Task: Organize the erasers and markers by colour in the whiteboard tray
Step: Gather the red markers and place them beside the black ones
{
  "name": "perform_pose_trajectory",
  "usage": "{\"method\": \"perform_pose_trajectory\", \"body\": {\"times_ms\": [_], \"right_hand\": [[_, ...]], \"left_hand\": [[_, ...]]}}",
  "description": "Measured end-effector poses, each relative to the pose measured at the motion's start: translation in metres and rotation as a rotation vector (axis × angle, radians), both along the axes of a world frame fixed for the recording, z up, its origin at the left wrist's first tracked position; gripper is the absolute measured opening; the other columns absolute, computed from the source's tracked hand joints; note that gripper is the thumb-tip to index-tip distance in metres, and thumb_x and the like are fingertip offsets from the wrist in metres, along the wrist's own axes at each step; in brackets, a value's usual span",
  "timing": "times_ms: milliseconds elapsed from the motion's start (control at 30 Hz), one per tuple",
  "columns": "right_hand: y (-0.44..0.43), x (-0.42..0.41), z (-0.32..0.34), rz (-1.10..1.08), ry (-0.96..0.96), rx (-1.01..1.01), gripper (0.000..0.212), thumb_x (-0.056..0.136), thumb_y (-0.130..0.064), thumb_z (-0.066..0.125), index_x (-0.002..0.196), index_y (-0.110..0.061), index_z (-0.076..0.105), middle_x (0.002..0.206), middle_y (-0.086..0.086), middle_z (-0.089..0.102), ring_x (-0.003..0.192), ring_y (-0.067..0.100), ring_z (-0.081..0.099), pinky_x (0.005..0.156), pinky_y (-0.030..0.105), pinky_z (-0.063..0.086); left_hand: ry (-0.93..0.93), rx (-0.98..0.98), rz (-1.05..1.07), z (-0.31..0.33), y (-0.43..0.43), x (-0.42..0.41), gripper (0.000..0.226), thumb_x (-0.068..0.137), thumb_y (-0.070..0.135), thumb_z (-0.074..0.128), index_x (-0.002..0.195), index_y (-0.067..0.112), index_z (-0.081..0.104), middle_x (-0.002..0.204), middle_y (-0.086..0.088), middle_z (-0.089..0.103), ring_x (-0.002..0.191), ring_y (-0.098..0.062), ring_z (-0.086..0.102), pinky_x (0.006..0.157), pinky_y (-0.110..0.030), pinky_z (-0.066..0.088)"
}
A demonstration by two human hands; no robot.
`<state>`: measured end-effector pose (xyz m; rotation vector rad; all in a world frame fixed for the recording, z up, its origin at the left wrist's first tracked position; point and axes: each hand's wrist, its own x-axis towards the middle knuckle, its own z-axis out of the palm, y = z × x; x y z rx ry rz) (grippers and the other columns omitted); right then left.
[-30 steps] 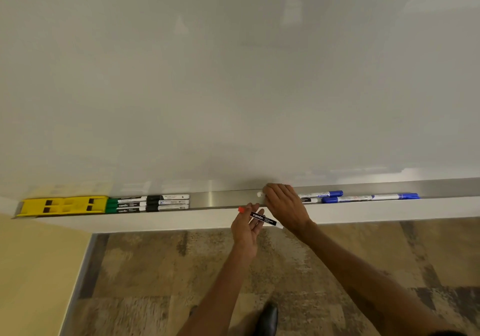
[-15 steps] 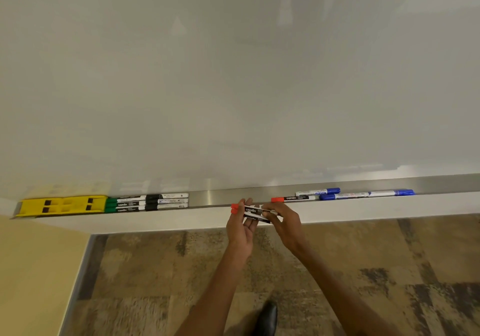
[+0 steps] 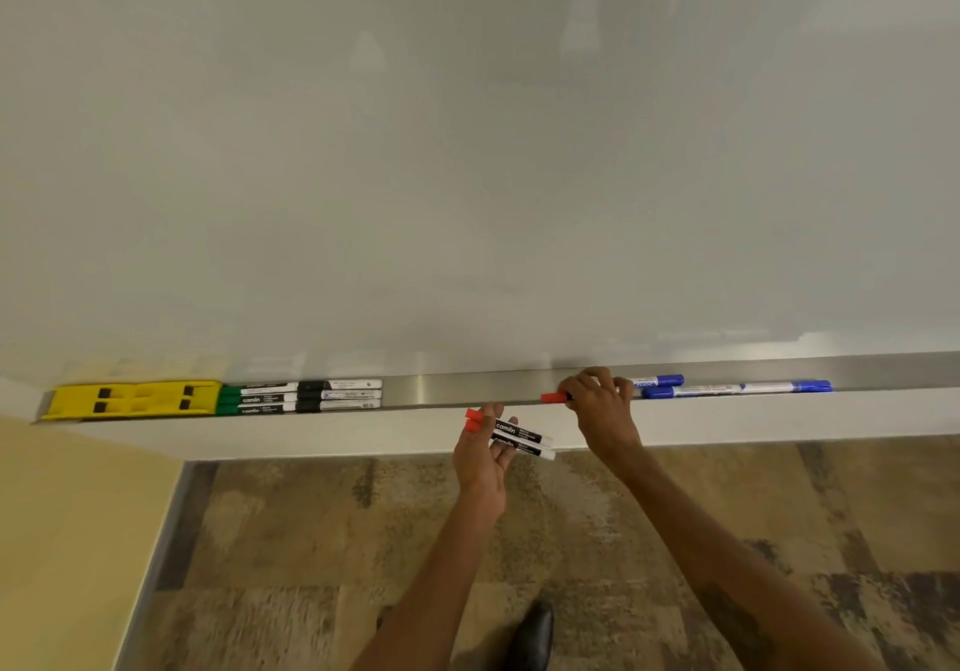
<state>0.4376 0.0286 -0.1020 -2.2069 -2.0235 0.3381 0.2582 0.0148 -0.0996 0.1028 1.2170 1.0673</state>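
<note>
My left hand (image 3: 480, 455) lies half-open, palm up, just below the tray (image 3: 467, 391), cradling two red-capped markers (image 3: 511, 436) across its fingers, while my right hand (image 3: 602, 403) curls over a third red marker (image 3: 554, 397) lying in the tray, fingers closed round its barrel, so I judge I should lift it straight up over the lip and lay it flat beside the two in my palm, caps the same way. The blue markers (image 3: 727, 389) lie just beside my right hand and could get nudged; the green markers (image 3: 260, 398), the black-capped ones (image 3: 340, 394) and the yellow erasers (image 3: 135, 398) sit well apart at the left end, with bare tray between for the reds
</note>
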Motion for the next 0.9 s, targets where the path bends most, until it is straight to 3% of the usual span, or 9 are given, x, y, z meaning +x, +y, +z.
{"method": "perform_pose_trajectory", "body": {"times_ms": [133, 267, 333, 433, 500, 600, 667, 833, 900], "right_hand": [[0.001, -0.009, 0.008, 0.061, 0.058, 0.154, 0.021, 0.093, -0.016, 0.062, 0.110, -0.025, 0.068, 0.112, -0.005, 0.071, 0.121, 0.019, 0.056, 0.102, 0.042, 0.029], [0.003, -0.042, 0.021, 0.083, 0.383, 0.251, 0.024, 0.095, -0.013, 0.059, 0.111, -0.026, 0.070, 0.106, -0.008, 0.072, 0.102, 0.014, 0.066, 0.091, 0.038, 0.043], [0.005, -0.059, 0.023, 0.104, 0.580, 0.186, 0.024, 0.097, -0.013, 0.056, 0.113, -0.024, 0.071, 0.106, -0.004, 0.067, 0.092, 0.012, 0.065, 0.082, 0.028, 0.050], [0.005, -0.080, 0.024, 0.082, 0.659, 0.038, 0.028, 0.100, -0.021, 0.051, 0.121, -0.029, 0.067, 0.104, -0.010, 0.052, 0.084, 0.004, 0.055, 0.069, 0.006, 0.041], [0.005, -0.089, 0.022, 0.126, 0.624, -0.001, 0.029, 0.101, -0.024, 0.049, 0.125, -0.033, 0.064, 0.103, -0.013, 0.050, 0.085, 0.003, 0.054, 0.068, 0.008, 0.041], [0.006, -0.095, 0.020, 0.212, 0.602, -0.032, 0.033, 0.100, -0.022, 0.051, 0.131, -0.033, 0.060, 0.114, -0.007, 0.057, 0.100, 0.009, 0.055, 0.081, 0.025, 0.050], [0.004, -0.093, 0.016, 0.078, 0.655, -0.045, 0.038, 0.098, -0.027, 0.056, 0.136, -0.032, 0.056, 0.123, -0.008, 0.058, 0.111, 0.009, 0.056, 0.091, 0.028, 0.051], [-0.007, -0.095, 0.011, -0.373, 1.459, -0.292, 0.023, 0.094, -0.018, 0.066, 0.116, -0.014, 0.068, 0.115, 0.019, 0.071, 0.093, 0.029, 0.075, 0.078, 0.033, 0.062], [-0.005, -0.104, 0.009, -0.454, 1.589, -0.279, 0.020, 0.094, -0.012, 0.065, 0.113, -0.007, 0.068, 0.114, 0.022, 0.071, 0.092, 0.031, 0.074, 0.080, 0.033, 0.063]], "left_hand": [[0.001, 0.025, -0.041, 0.004, -0.001, 0.000, 0.030, 0.088, 0.023, 0.070, 0.115, 0.010, 0.067, 0.115, -0.006, 0.075, 0.100, -0.026, 0.074, 0.075, -0.036, 0.061], [-0.009, 0.081, -0.085, 0.011, 0.000, 0.000, 0.034, 0.079, 0.027, 0.075, 0.111, 0.014, 0.071, 0.111, -0.006, 0.075, 0.102, -0.029, 0.073, 0.079, -0.037, 0.060], [-0.022, 0.101, -0.087, 0.014, 0.001, -0.003, 0.038, 0.077, 0.029, 0.076, 0.111, 0.013, 0.072, 0.107, -0.008, 0.075, 0.100, -0.028, 0.072, 0.080, -0.037, 0.060], [-0.020, 0.101, -0.053, 0.018, 0.004, -0.015, 0.037, 0.078, 0.030, 0.076, 0.111, 0.013, 0.072, 0.103, -0.011, 0.075, 0.097, -0.028, 0.073, 0.077, -0.036, 0.060], [-0.018, 0.087, -0.025, 0.019, 0.005, -0.025, 0.031, 0.081, 0.026, 0.075, 0.110, 0.014, 0.072, 0.100, -0.011, 0.076, 0.094, -0.028, 0.073, 0.073, -0.036, 0.061], [-0.048, 0.058, 0.035, 0.020, 0.004, -0.041, 0.020, 0.087, 0.020, 0.071, 0.105, 0.014, 0.072, 0.100, -0.010, 0.075, 0.093, -0.028, 0.073, 0.071, -0.035, 0.062], [-0.071, 0.051, 0.080, 0.020, 0.006, -0.050, 0.017, 0.088, 0.020, 0.069, 0.104, 0.014, 0.071, 0.106, -0.010, 0.074, 0.100, -0.030, 0.071, 0.079, -0.036, 0.060], [-0.076, 0.038, 0.157, 0.024, 0.016, -0.064, 0.013, 0.092, 0.020, 0.065, 0.103, 0.014, 0.069, 0.116, -0.012, 0.069, 0.114, -0.034, 0.064, 0.098, -0.044, 0.052], [-0.074, 0.037, 0.158, 0.022, 0.019, -0.069, 0.013, 0.092, 0.020, 0.065, 0.103, 0.014, 0.069, 0.118, -0.013, 0.069, 0.115, -0.035, 0.064, 0.097, -0.043, 0.053]]}}
